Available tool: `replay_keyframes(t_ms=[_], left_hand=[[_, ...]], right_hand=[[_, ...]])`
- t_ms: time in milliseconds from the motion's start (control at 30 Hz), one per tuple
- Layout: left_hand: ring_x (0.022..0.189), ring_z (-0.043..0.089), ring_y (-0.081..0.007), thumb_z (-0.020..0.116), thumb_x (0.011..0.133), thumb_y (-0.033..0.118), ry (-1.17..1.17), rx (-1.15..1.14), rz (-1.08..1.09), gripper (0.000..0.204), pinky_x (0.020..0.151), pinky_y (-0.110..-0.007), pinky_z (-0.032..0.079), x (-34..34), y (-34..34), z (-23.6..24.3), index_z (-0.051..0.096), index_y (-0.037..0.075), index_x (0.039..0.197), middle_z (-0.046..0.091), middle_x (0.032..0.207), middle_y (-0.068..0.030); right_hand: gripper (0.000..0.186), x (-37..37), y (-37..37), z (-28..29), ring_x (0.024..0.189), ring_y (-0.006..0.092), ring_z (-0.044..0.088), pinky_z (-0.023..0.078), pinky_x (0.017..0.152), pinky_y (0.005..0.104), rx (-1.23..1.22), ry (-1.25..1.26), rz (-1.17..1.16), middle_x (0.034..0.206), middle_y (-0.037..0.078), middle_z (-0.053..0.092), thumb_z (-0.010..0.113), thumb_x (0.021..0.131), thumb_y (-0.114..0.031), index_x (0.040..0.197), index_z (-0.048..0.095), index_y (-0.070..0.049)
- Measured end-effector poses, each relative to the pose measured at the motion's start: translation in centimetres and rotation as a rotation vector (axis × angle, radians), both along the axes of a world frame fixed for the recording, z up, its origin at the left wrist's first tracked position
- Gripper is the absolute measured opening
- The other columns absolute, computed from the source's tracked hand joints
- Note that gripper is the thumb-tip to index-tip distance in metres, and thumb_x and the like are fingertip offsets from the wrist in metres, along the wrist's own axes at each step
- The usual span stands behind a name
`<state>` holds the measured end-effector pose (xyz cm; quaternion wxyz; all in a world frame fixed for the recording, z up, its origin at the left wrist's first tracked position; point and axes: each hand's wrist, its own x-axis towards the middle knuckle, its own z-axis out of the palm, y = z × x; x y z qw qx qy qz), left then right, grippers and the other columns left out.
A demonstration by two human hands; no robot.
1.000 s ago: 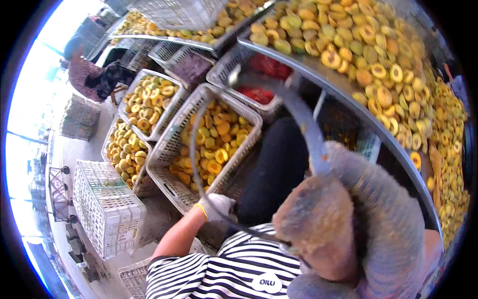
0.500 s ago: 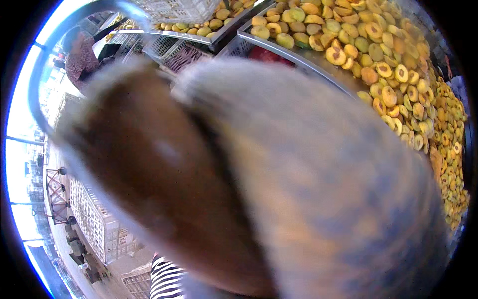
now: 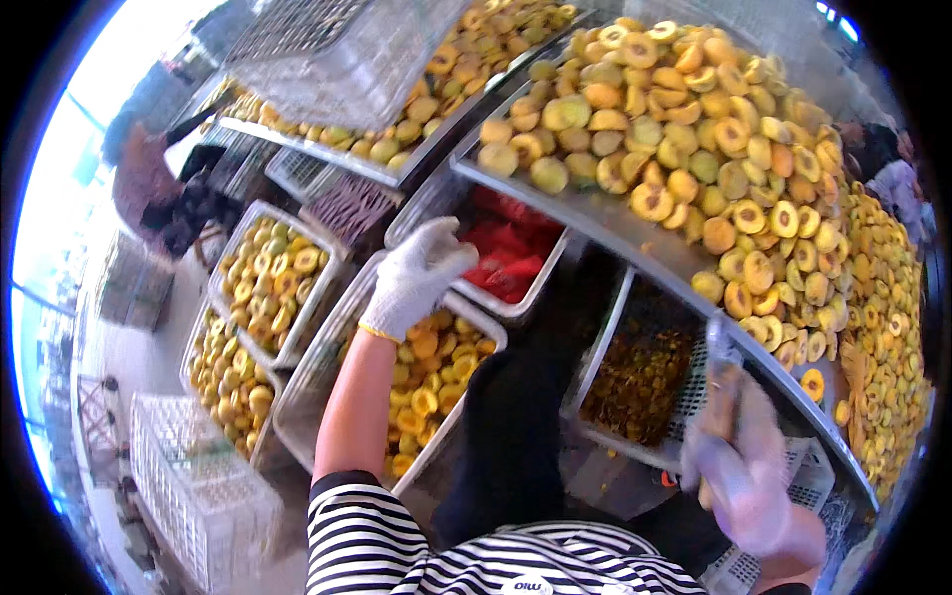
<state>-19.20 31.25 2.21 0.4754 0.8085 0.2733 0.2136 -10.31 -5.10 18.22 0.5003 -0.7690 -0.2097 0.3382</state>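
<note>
My left hand [image 3: 412, 278], in a white glove with a yellow cuff, is raised over a crate of yellow fruit halves [image 3: 431, 392], fingers loosely curved and apart, near a bin holding red material [image 3: 511, 243]. My right hand [image 3: 744, 476], gloved and slightly blurred, is closed round the wooden handle of a metal-ended tool [image 3: 722, 392] beside the metal table edge. Below that edge is a bin of dark yellowish scraps [image 3: 630, 382]. On the table lies a large heap of cut yellow fruit [image 3: 724, 149].
More crates of fruit [image 3: 273, 288] and empty white crates [image 3: 198, 496] stand at left. A crate [image 3: 337, 69] rests above a second fruit tray. A person in patterned clothing [image 3: 149, 188] bends at upper left; another person's lilac clothing [image 3: 892, 188] shows at far right.
The tool and gloved hand that blurred close across the camera have dropped to the lower right. My left hand has moved up from the crate's near rim towards the red bin.
</note>
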Motion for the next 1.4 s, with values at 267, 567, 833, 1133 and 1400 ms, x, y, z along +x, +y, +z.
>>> replay_keyframes(t_ms=[267, 567, 833, 1133, 1400], left_hand=[[0.119, 0.056, -0.0341, 0.05, 0.087, 0.064, 0.236, 0.387, 0.14, 0.077, 0.099, -0.04, 0.042, 20.8, 8.2, 1.4, 0.048, 0.007, 0.138, 0.059, 0.126, -0.0233], [0.121, 0.052, -0.0371, 0.066, 0.07, 0.068, 0.554, 0.601, 0.095, 0.095, 0.101, -0.043, 0.042, 28.4, 6.0, -0.1, 0.043, 0.01, 0.142, 0.053, 0.135, -0.0188], [0.12, 0.054, -0.0355, 0.069, 0.068, 0.064, 0.525, 0.586, -0.05, 0.093, 0.1, -0.041, 0.043, 28.0, 4.3, -0.3, 0.048, 0.006, 0.137, 0.055, 0.129, -0.0252], [0.121, 0.048, -0.0441, 0.074, 0.072, 0.049, 0.375, 0.656, -0.335, 0.076, 0.099, -0.048, 0.045, 24.9, -10.2, -0.5, 0.045, 0.019, 0.135, 0.045, 0.137, -0.0189], [0.113, 0.06, -0.0336, 0.071, 0.077, 0.043, 0.051, 0.522, -0.094, 0.068, 0.098, -0.042, 0.046, 27.2, -2.7, 1.2, 0.052, 0.011, 0.134, 0.063, 0.119, -0.019]], right_hand=[[0.04, 6.0, -8.7, -22.7, 0.081, 0.0374, 0.065, 0.054, 0.067, 0.0392, -0.213, -0.84, 0.3, 0.11, 0.025, 0.059, 0.059, 0.084, -0.007, 0.122, 0.054, 0.005], [0.027, 4.8, -8.1, -25.3, 0.081, 0.0351, 0.066, 0.052, 0.06, 0.0419, -0.12, -0.354, 0.246, 0.104, 0.019, 0.06, 0.064, 0.084, -0.014, 0.109, 0.063, -0.004], [0.03, 5.2, -6.7, -23.5, 0.076, 0.0306, 0.066, 0.052, 0.069, 0.0364, 0.04, -0.612, 0.292, 0.087, 0.015, 0.063, 0.059, 0.086, -0.006, 0.116, 0.057, 0.001], [0.038, 5.2, -6.7, -27.0, 0.084, 0.0399, 0.065, 0.052, 0.068, 0.0454, -0.051, -0.364, 0.172, 0.101, 0.022, 0.064, 0.063, 0.085, -0.018, 0.119, 0.055, -0.003], [0.027, 5.2, -8.5, -27.4, 0.082, 0.0385, 0.065, 0.05, 0.066, 0.0447, -0.08, -0.598, 0.18, 0.096, 0.022, 0.064, 0.061, 0.088, -0.014, 0.112, 0.058, -0.003]])
